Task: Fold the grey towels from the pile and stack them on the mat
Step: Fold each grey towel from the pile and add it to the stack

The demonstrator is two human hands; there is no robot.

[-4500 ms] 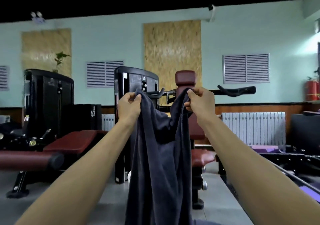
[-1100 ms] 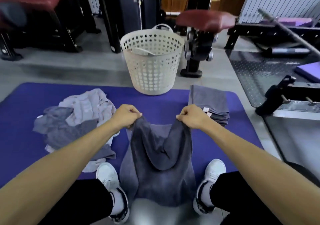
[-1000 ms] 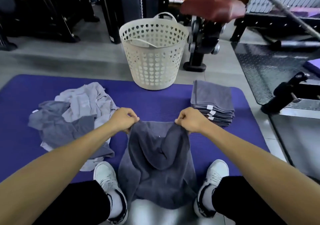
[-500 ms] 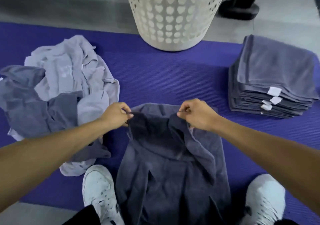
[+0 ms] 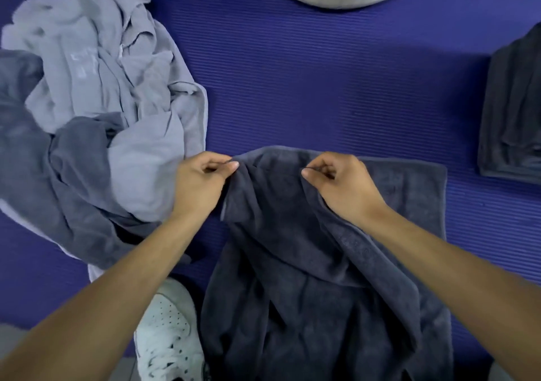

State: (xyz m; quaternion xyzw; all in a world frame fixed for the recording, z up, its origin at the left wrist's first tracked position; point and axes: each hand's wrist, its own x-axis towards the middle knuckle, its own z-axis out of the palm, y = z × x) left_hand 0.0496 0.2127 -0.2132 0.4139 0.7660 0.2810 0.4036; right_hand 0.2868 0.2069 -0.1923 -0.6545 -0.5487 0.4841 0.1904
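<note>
At 6 o'clock on mat [image 5: 322,81]: L hand [image 5: 199,184] & R hand [image 5: 342,187] pinch dark towel [image 5: 307,278] edge, mid-fold; next: lay flat, then stack [image 5: 512,122] at 3 o'clock.

On the mat [image 5: 322,73], pile [image 5: 87,117] left, towel [image 5: 307,263] centre, stack [image 5: 512,117] right.

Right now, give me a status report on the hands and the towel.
Left hand and right hand each pinch the dark towel. Towel half down on mat. Unfolded pile close left, touching nothing.
</note>
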